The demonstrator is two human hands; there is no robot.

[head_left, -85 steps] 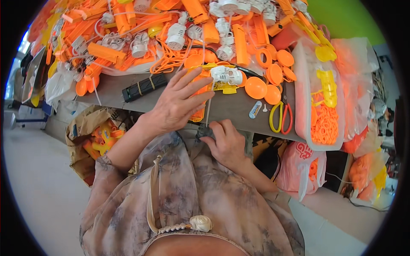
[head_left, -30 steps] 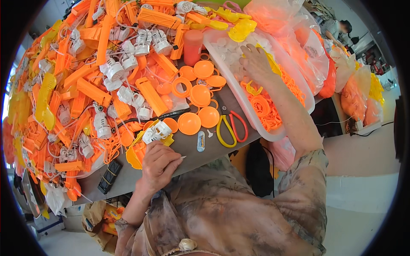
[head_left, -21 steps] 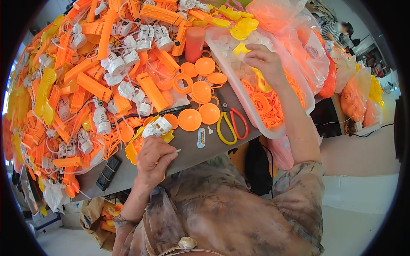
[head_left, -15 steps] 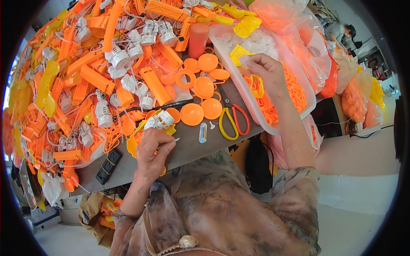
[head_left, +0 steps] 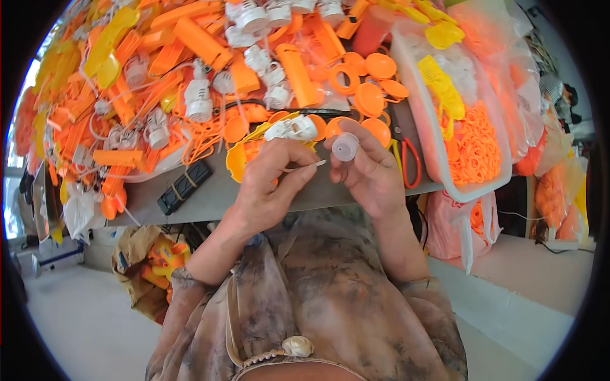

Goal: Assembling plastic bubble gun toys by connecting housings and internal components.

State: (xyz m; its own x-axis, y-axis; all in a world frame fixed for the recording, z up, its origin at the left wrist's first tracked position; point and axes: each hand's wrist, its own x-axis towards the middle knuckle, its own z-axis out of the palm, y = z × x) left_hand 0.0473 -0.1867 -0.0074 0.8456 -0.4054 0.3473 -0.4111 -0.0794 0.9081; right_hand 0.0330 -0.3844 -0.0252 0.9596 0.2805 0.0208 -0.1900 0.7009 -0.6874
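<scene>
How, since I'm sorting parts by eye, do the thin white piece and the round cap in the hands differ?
The thin white piece is narrow, while the round cap is wider. The thin white piece looks plain white; the round cap is translucent. The left hand pinches the thin white piece; the right hand holds the round cap. Both are pale.

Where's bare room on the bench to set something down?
Best patch: grey tabletop between the black banded block and the left hand. A smaller strip shows at the front edge, between left hand and right hand. Crowded: the back, under the orange-and-white parts pile, and the right, where scissors lie beside the translucent bin.
</scene>
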